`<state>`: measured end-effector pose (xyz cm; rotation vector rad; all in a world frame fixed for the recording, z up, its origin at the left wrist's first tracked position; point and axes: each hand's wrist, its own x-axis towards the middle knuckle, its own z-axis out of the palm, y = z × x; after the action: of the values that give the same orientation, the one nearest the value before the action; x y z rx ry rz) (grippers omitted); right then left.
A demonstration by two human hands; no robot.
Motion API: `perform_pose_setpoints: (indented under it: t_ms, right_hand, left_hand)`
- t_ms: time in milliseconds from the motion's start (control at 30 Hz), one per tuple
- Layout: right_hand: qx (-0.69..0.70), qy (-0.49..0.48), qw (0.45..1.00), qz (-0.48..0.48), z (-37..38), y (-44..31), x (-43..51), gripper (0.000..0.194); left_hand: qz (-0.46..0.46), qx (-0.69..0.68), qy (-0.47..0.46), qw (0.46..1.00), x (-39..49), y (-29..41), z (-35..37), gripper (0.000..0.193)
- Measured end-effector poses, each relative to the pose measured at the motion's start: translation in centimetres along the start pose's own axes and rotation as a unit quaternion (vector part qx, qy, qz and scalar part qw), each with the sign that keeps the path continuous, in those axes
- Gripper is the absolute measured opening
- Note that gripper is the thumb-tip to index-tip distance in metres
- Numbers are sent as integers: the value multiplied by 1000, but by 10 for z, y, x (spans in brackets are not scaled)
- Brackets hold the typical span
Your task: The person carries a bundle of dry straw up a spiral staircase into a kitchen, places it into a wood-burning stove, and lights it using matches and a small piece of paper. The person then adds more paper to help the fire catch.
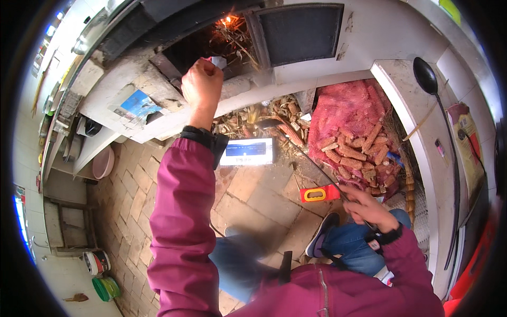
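My left hand [202,81] is raised at the mouth of a stove, its fingers closed on a small pale wrapper or scrap [218,62]. Dry stalks [241,49] burn inside the firebox, just beyond it. Lower right, my right hand [366,208] is around a long thin metal poker [313,160], whose wider end rests near the corn cobs below the stove. A red wrapper with a yellow oval [326,193] lies beside that hand. On the floor between my arms is a white and blue printed box or packet [249,151].
A red mesh sack [344,99] full of corn cobs [352,152] stands at the right, by a white ledge [404,119] with a long black ladle [425,75]. The stove's dark metal door [299,33] is swung aside. Buckets [96,262] stand far left.
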<state>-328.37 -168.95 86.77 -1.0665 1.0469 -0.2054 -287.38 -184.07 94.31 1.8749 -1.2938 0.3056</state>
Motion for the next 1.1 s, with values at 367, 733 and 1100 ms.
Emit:
perform_pose_setpoints:
  t_ms: [367, 733, 1100]
  right_hand:
    - [-281, 134, 929, -200, 24, 92, 209, 55]
    - [-383, 126, 904, -145, 17, 149, 230, 50]
    - [-410, 32, 908, -76, 10, 126, 217, 37]
  left_hand:
    - [-34, 116, -54, 991, 33, -5, 26, 18]
    - [53, 139, -50, 988, 44, -2, 42, 25]
    - [167, -35, 60, 984, -55, 11, -32, 15]
